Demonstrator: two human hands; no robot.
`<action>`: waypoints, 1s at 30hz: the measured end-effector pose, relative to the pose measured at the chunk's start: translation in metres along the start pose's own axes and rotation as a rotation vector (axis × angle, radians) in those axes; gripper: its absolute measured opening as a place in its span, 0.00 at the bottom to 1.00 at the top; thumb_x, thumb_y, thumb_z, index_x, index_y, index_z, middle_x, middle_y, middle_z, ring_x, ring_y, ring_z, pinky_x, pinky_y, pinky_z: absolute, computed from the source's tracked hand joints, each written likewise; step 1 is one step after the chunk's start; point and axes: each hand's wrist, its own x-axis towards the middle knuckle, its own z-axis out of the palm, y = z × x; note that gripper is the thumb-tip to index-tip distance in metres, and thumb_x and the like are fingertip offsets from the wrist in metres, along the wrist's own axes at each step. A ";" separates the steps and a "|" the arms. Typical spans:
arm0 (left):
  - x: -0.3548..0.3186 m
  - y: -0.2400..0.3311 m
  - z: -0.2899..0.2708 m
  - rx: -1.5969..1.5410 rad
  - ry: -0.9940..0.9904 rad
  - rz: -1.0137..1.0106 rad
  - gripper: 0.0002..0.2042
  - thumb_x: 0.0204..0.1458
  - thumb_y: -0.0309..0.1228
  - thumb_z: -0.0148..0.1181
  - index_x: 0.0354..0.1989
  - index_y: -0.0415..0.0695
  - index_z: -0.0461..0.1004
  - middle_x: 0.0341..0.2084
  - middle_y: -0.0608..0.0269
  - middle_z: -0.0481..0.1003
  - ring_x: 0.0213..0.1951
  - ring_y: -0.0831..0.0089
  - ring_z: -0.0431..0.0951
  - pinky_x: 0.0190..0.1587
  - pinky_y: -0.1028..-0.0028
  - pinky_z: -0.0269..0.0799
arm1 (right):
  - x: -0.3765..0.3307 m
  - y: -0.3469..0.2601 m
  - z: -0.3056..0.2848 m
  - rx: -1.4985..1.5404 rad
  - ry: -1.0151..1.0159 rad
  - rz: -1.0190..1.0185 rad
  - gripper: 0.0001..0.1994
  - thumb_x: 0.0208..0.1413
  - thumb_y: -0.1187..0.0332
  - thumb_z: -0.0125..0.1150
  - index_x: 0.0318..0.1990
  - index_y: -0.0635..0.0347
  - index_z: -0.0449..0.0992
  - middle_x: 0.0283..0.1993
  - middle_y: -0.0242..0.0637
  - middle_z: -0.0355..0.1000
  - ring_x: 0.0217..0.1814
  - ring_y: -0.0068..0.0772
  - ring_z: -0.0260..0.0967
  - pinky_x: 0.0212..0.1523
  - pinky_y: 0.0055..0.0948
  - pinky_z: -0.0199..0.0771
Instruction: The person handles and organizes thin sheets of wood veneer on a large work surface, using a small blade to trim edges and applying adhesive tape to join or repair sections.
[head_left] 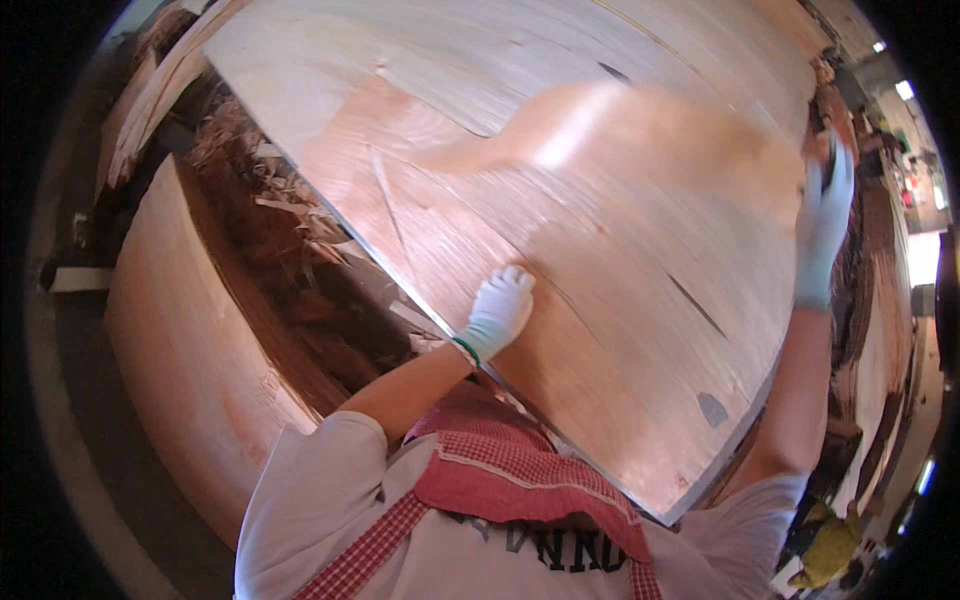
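Large thin sheet of wood veneer (560, 200), pale at the top and reddish across the middle, held up and spread across most of the view. Left hand (500, 308) in a white glove, resting on the sheet's face just inside its lower-left edge, fingers (515, 280) curled and pressed together against the wood. Right hand (822, 225), also white-gloved, up at the sheet's far right edge, fingers (838, 170) close together and wrapped over that edge, pinching the veneer. Long dark splits (695, 305) running through the sheet toward the lower right, and a small grey patch (712, 409) near the bottom corner. Lower edge of the sheet slanting from upper left down to a corner close to the chest. Red-and-white checked apron (500, 470) over a light shirt at the bottom of the view. To the left, a curved stack of similar veneer sheets (190, 340), with a heap of dark wood scraps (290, 240) between stack and held sheet. More scraps and veneer pieces (870, 300) at the right rim, blurred.
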 end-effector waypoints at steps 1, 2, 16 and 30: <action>-0.003 -0.008 -0.003 -0.037 -0.052 -0.006 0.12 0.53 0.35 0.54 0.44 0.46 0.69 0.44 0.54 0.69 0.46 0.58 0.71 0.46 0.62 0.72 | -0.027 -0.056 -0.004 0.084 -0.011 0.010 0.24 0.63 0.67 0.49 0.66 0.60 0.60 0.69 0.49 0.55 0.72 0.49 0.51 0.68 0.40 0.54; -0.006 -0.010 -0.005 -0.048 -0.028 0.002 0.12 0.53 0.35 0.54 0.44 0.46 0.69 0.43 0.55 0.69 0.46 0.58 0.71 0.46 0.62 0.72 | -0.070 -0.081 -0.002 0.136 -0.107 0.161 0.25 0.62 0.70 0.49 0.67 0.59 0.59 0.70 0.49 0.54 0.72 0.49 0.50 0.68 0.42 0.53; -0.002 -0.026 -0.023 -0.299 0.021 0.230 0.07 0.49 0.28 0.52 0.36 0.43 0.72 0.38 0.56 0.70 0.44 0.56 0.72 0.46 0.60 0.71 | -0.326 -0.271 0.015 0.384 -0.867 0.578 0.12 0.58 0.67 0.52 0.47 0.59 0.74 0.45 0.50 0.73 0.45 0.55 0.72 0.45 0.46 0.71; -0.037 -0.284 -0.133 -0.235 0.079 -0.201 0.18 0.55 0.38 0.54 0.52 0.43 0.70 0.46 0.44 0.73 0.48 0.48 0.73 0.53 0.56 0.69 | -0.344 -0.306 0.037 0.000 -1.079 0.578 0.13 0.58 0.61 0.50 0.45 0.56 0.72 0.63 0.52 0.62 0.50 0.58 0.71 0.47 0.50 0.72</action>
